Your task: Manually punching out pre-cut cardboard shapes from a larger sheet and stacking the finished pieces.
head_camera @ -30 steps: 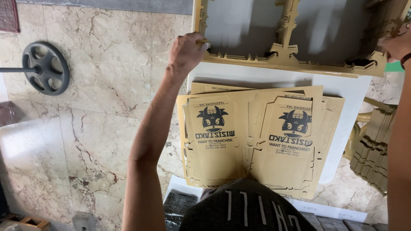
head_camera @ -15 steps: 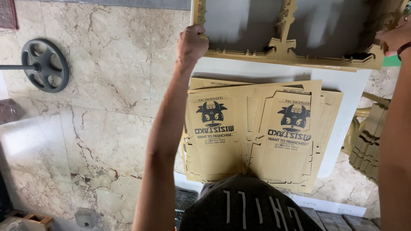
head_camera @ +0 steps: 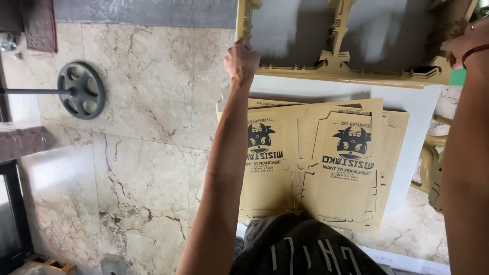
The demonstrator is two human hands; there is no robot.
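Both our grips, left hand [head_camera: 241,60] and right hand [head_camera: 464,45], stay clamped on the cardboard waste frame [head_camera: 342,63], now lifted higher off the printed box blanks [head_camera: 310,163].

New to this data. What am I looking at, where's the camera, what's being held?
There is no machine here: a person works with two bare hands, and the single picture comes from a camera worn on their head, looking down past their dark shirt.

The left hand and the right hand are both raised, each gripping one side of a cardboard frame, a die-cut sheet with large openings where pieces have been removed. It is lifted off the surface.

Below it lies a stack of flat brown printed carton blanks, resting on a white board on the marble floor. More brown cardboard pieces sit at the right edge. On the left, a dark wheel on a rod lies over the floor.
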